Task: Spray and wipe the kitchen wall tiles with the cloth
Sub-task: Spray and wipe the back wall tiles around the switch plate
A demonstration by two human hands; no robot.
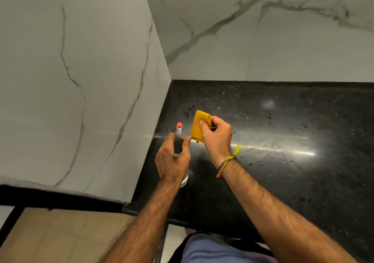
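At nine o'clock we saw the wall tiles (81,80), grey marble with dark veins, meeting a second tiled wall in the corner at twelve. Just left of centre, our left hand (172,161) gripped the spray bottle (178,139), fingers curled round its neck, its orange nozzle (179,124) pointing to twelve. Just beside it, our right hand (217,136) pinched the folded yellow cloth (199,126) between thumb and fingers, above the black countertop (283,121) spreading toward three o'clock.
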